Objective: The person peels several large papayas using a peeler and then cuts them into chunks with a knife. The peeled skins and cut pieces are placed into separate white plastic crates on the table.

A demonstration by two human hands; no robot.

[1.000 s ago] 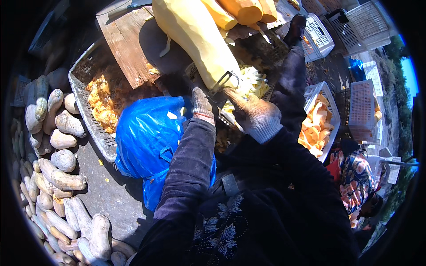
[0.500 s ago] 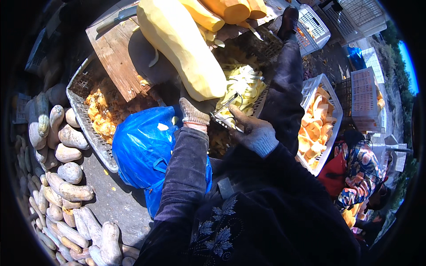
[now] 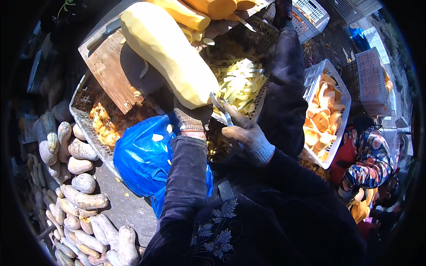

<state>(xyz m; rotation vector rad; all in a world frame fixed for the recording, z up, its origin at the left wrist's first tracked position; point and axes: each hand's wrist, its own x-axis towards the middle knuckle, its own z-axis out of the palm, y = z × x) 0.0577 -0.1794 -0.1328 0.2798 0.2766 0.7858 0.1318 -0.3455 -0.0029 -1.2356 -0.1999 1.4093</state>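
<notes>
Head view: left hand (image 3: 191,119), gloved, fingers curled under the near end of the peeled squash (image 3: 164,53), which slants across the wooden board (image 3: 106,66). Right hand (image 3: 246,135) closed around a peeler (image 3: 220,107), blade touching the squash's end beside those fingers.

A crumpled blue plastic bag (image 3: 144,155) sits on the ground just beside the grey basket (image 3: 88,128); no labels, signs or screens show.
</notes>
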